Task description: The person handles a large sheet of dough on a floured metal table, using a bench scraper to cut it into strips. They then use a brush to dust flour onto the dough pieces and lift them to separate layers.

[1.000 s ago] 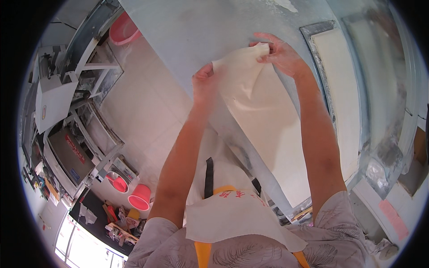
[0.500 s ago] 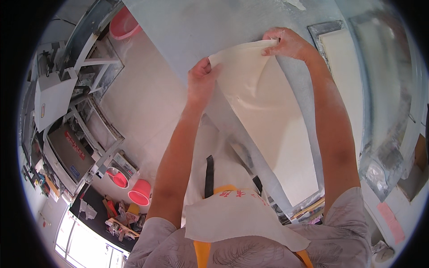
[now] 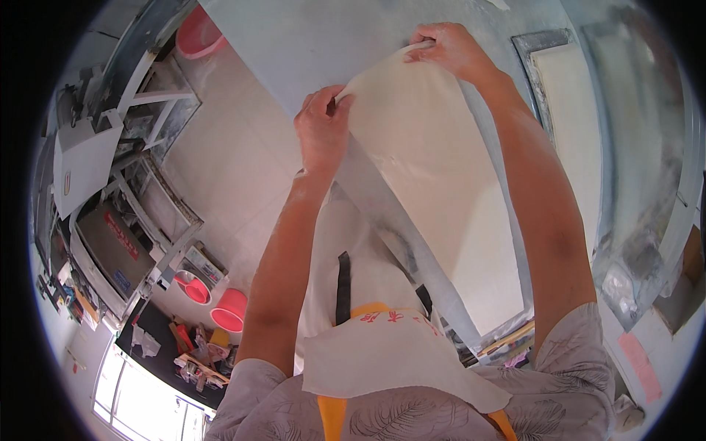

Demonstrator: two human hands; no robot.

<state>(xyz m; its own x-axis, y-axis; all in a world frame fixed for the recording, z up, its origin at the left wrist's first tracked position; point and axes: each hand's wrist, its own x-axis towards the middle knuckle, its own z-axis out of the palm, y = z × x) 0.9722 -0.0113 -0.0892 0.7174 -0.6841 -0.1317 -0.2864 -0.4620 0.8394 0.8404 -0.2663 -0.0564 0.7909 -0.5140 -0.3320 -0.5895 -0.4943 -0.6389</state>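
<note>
A long, pale dough sheet (image 3: 441,184) stretches across the grey worktop (image 3: 309,44) toward my body. My left hand (image 3: 322,128) pinches its far left corner between thumb and fingers. At the far right corner, my right hand (image 3: 452,51) grips the same edge, with flour on the skin. Between the two hands that far edge is raised and slightly curved, while the near part of the sheet lies flat. My fingers hide both corners.
Right of my right arm, another pale strip (image 3: 570,110) lies beside a dark-edged frame, next to a cloudy clear cover (image 3: 632,147). Left of the worktop is floor with a pink basin (image 3: 200,35), a red bucket (image 3: 229,310) and a metal-framed machine (image 3: 110,242).
Both hands have moved farther away and a little left, carrying the dough sheet's far edge along. The fold near that edge has smoothed out.
</note>
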